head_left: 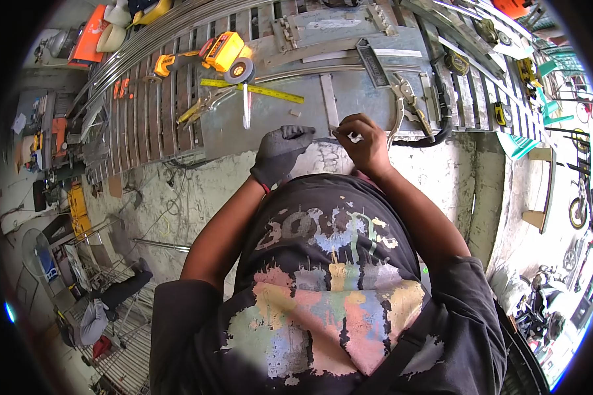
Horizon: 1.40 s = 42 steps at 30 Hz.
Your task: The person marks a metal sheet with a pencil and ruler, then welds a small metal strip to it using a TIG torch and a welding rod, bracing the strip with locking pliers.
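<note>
My left hand (pixel 282 153), in a dark grey glove, is held at the near edge of the bench with its fingers closed. Bare, my right hand (pixel 364 146) faces it a short gap away, thumb and fingertips pinched together. Whatever either hand holds is too small to make out. Just beyond them a narrow flat metal strip (pixel 328 99) lies on a grey metal sheet (pixel 276 128). Locking clamp pliers (pixel 411 105) rest right of my right hand. A yellow ruler (pixel 263 92) and a white marker (pixel 246 108) lie beyond my left hand.
A yellow cordless angle grinder (pixel 220 56) lies at the back left of the slatted metal bench (pixel 151 112). Tape measures (pixel 457 63) sit to the right. A black hose (pixel 434 139) bends around the bench's near right edge. A wire rack (pixel 135 322) stands lower left.
</note>
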Tool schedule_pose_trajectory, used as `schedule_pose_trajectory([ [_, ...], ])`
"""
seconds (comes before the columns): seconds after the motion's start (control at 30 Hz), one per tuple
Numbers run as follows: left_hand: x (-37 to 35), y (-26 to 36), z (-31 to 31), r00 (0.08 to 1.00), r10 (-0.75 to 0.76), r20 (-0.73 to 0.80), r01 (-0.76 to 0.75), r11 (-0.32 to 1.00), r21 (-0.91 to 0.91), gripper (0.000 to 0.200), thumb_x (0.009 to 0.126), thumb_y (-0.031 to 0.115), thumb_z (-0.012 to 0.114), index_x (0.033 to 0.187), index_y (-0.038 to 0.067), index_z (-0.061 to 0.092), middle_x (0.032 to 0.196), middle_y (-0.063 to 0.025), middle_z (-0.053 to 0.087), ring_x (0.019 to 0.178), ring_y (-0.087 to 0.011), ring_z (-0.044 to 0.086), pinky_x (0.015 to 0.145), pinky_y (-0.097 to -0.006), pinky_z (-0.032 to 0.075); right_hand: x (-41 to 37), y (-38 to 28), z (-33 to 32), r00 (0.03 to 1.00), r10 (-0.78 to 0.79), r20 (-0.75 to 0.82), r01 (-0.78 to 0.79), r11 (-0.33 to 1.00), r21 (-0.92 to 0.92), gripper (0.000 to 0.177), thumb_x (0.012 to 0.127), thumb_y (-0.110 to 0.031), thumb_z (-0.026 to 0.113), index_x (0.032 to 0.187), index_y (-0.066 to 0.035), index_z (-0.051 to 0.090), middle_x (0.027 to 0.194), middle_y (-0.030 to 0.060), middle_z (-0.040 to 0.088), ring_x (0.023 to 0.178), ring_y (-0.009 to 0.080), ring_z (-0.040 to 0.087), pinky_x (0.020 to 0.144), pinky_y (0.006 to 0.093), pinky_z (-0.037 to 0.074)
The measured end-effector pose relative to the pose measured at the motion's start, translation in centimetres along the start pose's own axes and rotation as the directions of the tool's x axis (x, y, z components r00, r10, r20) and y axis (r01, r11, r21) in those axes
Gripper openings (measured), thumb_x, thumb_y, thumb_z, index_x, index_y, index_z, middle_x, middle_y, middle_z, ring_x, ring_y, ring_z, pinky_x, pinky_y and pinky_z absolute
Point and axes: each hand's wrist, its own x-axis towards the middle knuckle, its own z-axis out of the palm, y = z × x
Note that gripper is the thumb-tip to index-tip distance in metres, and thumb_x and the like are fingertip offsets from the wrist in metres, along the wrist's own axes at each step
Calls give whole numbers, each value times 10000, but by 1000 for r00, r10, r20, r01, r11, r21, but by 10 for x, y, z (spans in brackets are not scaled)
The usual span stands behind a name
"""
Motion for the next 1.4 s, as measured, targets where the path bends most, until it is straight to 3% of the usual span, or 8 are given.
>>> schedule_pose_trajectory([
  [0.1,-10,41,1,967,-228,114,245,955,-170,330,1105,304,687,1230,18,795,1037,-60,809,915,-132,745,828,-297,565,3,-8,-3,908,-419,-11,411,895,-172,205,840,-34,836,1025,-96,774,1044,49,720,935,269,712,782,400,594],
  [0.3,-10,31,12,965,-225,133,249,948,-198,325,1094,307,705,1212,19,798,1030,-62,803,900,-129,740,826,-295,574,8,-8,-6,838,-530,131,546,815,-195,279,790,-21,802,1053,-99,758,1064,50,715,958,270,712,789,408,601],
  [0.5,-1,-10,33,953,-302,0,292,920,-261,292,1048,249,764,1185,-7,796,1026,-69,801,902,-153,749,779,-296,595,-23,29,14,975,-216,56,223,938,-266,187,881,-46,789,1057,-81,739,1039,92,721,933,321,723,778,438,604],
  [0.63,7,-20,45,906,-413,-95,379,890,-255,288,1012,253,788,1149,1,814,1011,-72,804,857,-151,745,743,-304,581,-36,30,7,976,-113,188,167,939,-302,201,913,-84,782,1106,-76,727,988,107,689,918,334,715,786,461,596],
  [0.93,19,-29,55,781,-620,-72,524,714,-465,279,995,243,775,1186,47,831,1054,-79,782,812,-142,714,706,-279,513,-28,28,9,932,-6,363,141,928,-345,505,974,-131,732,1462,-92,606,1011,135,659,960,339,703,836,467,570],
  [1.13,14,-43,66,888,-422,-181,314,846,-432,326,1053,312,754,1169,12,812,1031,-69,769,822,-154,710,727,-293,525,-22,30,17,862,71,503,180,883,-434,736,976,-108,661,1675,-95,430,1041,155,644,950,340,687,870,459,560],
  [1.23,17,-38,68,837,-524,-157,354,738,-574,367,1054,353,769,1144,-1,804,997,-63,761,824,-153,705,732,-293,526,-28,30,20,841,85,534,215,853,-475,815,962,-90,635,1724,-83,347,1060,161,639,951,339,685,881,467,561],
  [1.4,15,-40,72,841,-513,-173,332,741,-584,341,1032,345,804,1124,16,800,976,-44,759,812,-138,698,738,-287,524,-36,27,22,821,132,556,242,800,-548,852,946,-96,622,1740,-74,314,1053,151,632,938,337,682,885,491,573],
])
